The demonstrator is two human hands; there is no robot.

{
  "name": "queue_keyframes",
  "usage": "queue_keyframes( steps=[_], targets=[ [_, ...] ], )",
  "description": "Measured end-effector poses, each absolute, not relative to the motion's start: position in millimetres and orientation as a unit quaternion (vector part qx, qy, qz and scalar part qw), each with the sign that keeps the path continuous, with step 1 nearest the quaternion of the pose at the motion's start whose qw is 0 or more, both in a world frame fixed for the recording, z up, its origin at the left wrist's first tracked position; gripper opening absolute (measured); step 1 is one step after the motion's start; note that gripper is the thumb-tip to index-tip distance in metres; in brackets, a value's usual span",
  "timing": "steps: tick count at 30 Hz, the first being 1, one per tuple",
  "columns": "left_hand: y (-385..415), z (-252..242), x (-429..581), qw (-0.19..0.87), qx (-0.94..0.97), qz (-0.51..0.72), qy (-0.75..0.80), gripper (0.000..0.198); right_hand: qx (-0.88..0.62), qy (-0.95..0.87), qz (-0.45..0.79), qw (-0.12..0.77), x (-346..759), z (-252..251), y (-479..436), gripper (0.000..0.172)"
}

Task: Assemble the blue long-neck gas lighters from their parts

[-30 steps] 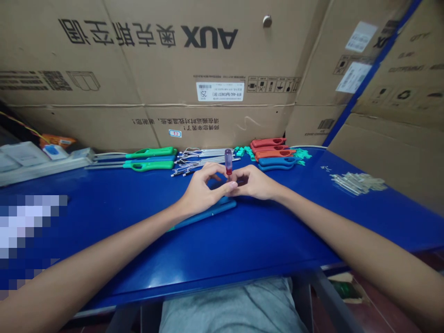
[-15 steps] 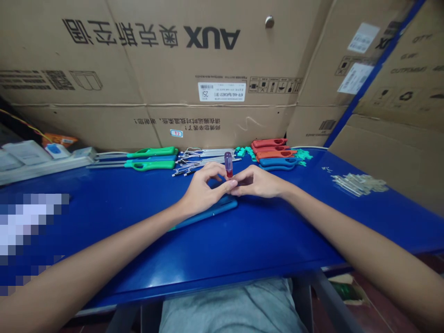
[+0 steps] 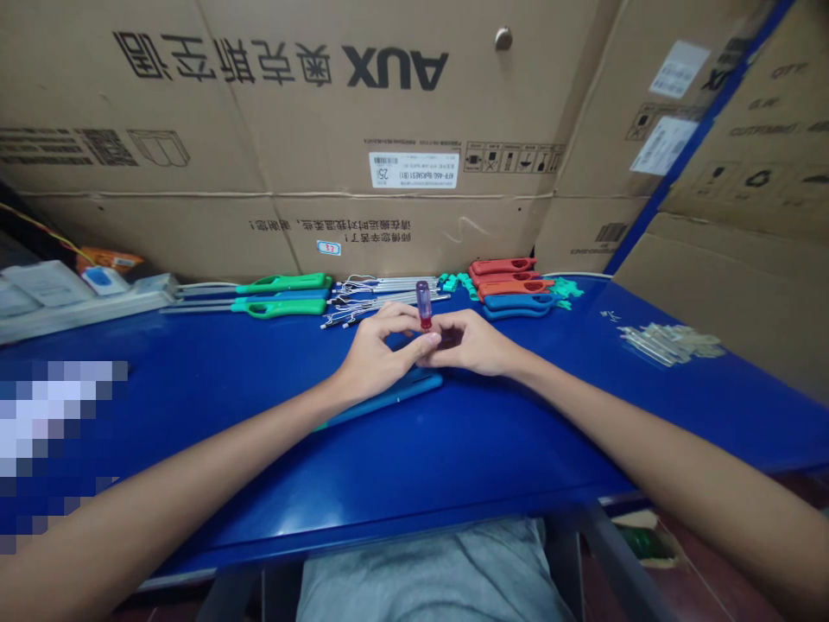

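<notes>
A small screwdriver [image 3: 424,302] with a see-through purple and red handle stands nearly upright, handle up, at the middle of the table. My left hand [image 3: 387,350] is closed in a pinch around its shaft, just under the handle. My right hand [image 3: 476,343] meets it from the other side, thumb and fingertips pinched at the same shaft. The fingers hide the tip and anything small held there. Below my left hand lies a blue long-nosed lighter body [image 3: 405,390], slanting down to the left, its left part hidden by my forearm.
At the back lie green-handled lighters [image 3: 285,307], thin metal rods with wires [image 3: 382,298], teal pieces [image 3: 459,285] and red and blue handles [image 3: 511,281]. Clear slim parts [image 3: 670,344] lie at right. A power strip [image 3: 84,302] is at left; cardboard [image 3: 291,112] walls the back.
The screwdriver and my fingertips have shifted very slightly left. My right hand has moved a little left with its fingers nearer the shaft. The blue lighter body stays in place.
</notes>
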State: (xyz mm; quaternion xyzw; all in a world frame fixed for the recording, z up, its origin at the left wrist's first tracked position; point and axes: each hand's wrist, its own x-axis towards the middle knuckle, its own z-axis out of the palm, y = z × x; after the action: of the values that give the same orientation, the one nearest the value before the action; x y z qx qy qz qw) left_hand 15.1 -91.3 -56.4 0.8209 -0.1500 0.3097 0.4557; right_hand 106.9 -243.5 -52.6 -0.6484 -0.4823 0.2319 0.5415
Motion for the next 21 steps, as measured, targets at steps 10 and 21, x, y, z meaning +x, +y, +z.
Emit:
queue_keyframes(
  steps=[10, 21],
  targets=[
    [-93, -56, 14, 0.445, 0.823, 0.313, -0.163, 0.01, -0.654, -0.507, 0.28, 0.487, 121, -43, -254, 0.027],
    [-93, -56, 14, 0.439, 0.822, 0.323, -0.166, 0.015, -0.662, -0.479, 0.233, 0.528, 109, -47, -248, 0.021]
  ],
)
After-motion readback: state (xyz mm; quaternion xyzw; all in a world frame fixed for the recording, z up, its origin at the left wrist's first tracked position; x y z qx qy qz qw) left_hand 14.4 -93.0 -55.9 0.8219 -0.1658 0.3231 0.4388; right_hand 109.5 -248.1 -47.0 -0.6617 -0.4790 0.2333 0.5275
